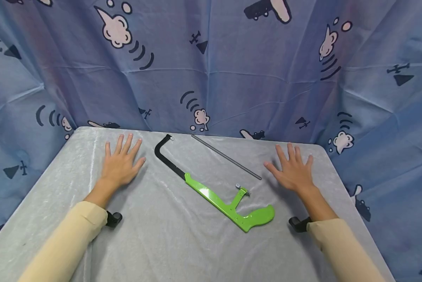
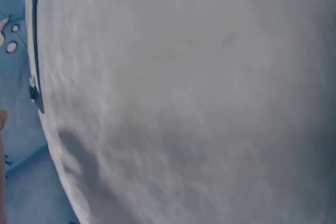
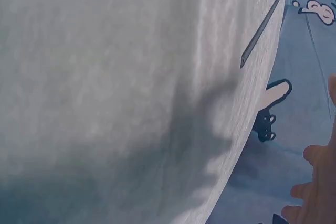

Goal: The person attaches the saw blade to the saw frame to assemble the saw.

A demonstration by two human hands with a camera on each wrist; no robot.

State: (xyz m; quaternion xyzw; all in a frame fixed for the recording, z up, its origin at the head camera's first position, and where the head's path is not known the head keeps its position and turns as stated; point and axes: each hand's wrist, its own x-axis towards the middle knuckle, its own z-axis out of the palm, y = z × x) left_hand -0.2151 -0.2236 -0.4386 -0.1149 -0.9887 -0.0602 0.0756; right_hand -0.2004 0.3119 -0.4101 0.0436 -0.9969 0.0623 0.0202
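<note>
A hacksaw frame [image 1: 211, 192] with a green handle and black bow lies diagonally in the middle of the grey table [image 1: 168, 243]. A loose grey saw blade [image 1: 226, 157] lies just behind it, and its end [image 3: 261, 27] shows in the right wrist view. My left hand [image 1: 121, 162] lies flat on the cloth left of the bow, fingers spread, holding nothing. My right hand [image 1: 293, 169] lies flat right of the blade, fingers spread too. The left wrist view shows the black bow [image 2: 34, 40] at the table's edge.
A blue printed curtain [image 1: 232, 66] hangs close behind and around the table. The table's rounded corners sit at the back left and back right. Black wrist-camera mounts [image 1: 113, 218] show under both sleeves.
</note>
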